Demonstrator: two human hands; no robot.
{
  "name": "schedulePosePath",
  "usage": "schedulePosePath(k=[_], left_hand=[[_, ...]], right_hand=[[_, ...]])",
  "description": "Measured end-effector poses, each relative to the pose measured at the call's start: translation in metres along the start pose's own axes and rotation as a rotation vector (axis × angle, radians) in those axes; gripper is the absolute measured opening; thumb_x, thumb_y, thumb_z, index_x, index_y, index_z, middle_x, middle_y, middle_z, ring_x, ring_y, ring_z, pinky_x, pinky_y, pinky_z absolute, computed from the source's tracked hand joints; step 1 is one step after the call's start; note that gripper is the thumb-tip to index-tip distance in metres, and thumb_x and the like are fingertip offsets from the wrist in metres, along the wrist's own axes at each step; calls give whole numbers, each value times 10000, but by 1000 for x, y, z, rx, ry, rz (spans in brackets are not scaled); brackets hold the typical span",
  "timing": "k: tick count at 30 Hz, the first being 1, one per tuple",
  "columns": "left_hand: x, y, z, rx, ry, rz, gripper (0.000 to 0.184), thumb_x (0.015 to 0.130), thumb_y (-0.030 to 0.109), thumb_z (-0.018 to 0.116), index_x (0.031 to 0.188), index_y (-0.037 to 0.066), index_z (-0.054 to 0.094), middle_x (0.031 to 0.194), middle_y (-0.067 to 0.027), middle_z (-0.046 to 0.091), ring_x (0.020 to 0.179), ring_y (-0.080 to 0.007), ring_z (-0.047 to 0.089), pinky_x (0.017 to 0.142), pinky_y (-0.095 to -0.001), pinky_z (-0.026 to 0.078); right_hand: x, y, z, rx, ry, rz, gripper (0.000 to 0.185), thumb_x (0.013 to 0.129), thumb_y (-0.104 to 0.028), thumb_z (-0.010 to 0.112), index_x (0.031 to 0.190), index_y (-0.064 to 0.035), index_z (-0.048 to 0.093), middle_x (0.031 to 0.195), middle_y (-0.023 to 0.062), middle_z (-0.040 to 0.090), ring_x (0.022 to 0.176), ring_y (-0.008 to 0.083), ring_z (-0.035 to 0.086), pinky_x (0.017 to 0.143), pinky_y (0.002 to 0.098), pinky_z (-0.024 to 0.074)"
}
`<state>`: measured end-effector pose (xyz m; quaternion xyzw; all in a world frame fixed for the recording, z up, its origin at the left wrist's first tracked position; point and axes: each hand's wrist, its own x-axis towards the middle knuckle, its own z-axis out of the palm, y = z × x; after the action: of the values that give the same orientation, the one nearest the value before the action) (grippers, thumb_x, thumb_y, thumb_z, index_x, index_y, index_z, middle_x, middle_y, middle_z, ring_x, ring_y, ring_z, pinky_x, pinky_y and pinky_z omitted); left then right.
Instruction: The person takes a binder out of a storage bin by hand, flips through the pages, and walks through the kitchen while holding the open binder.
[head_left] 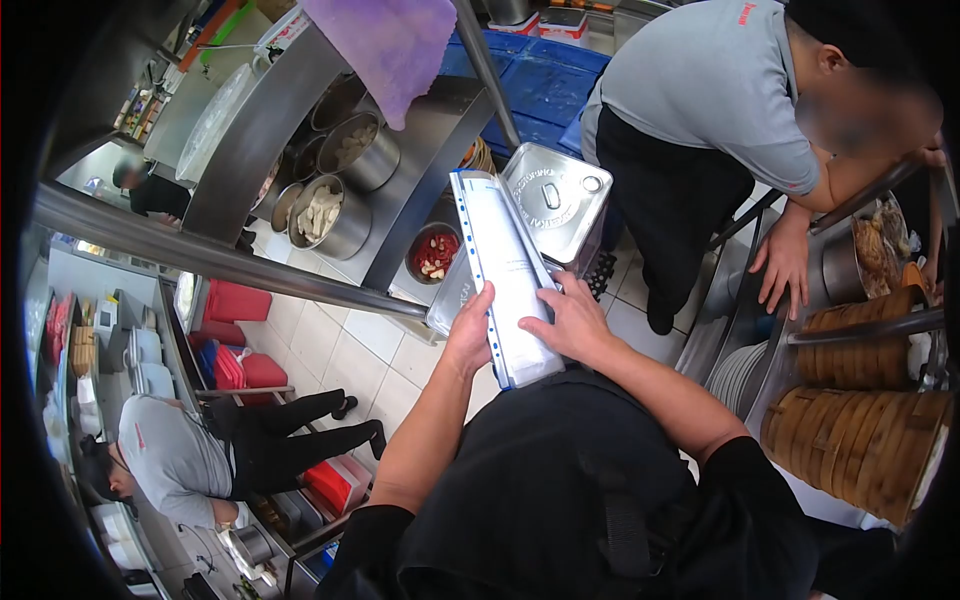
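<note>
Right there at mid-frame, a packet (512, 285) sits between the left hand (470, 330), at its left edge, and the right hand (572, 318), at its right. Past its upper right side there's a can (555, 205), with a co-worker (690, 105) right of that. Pots (345, 225) stand on a shelf (425, 165), upper left; lower right, plates (740, 378) sit left of steamer baskets (850, 445).

Left arm (420, 425) and right arm (650, 375) bent, forearms bare, converging ahead of torso (520, 485). Left hand (470, 328) gripping, thumb pointing forward, fingers mostly hidden. Right hand (575, 322) back-up, fingers curled, thumb (535, 327) sticking out toward left hand. Hands close, not touching.
</note>
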<state>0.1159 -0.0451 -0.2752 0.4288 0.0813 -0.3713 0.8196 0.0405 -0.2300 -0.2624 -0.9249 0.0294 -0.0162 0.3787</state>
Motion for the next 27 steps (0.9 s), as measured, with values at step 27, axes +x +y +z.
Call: schedulePosePath(k=[27], left_hand=[[2,-4,-5,175,79,46,493,1051,293,514,1377,-63,415,1275,-184,599,1115,-266,637,945,-394,548]], right_hand=[[5,-15,-10,-58,-75,127,825,741,-643,726,1202,38,663,1376,239,494,1243,381,491,1033,454,438]])
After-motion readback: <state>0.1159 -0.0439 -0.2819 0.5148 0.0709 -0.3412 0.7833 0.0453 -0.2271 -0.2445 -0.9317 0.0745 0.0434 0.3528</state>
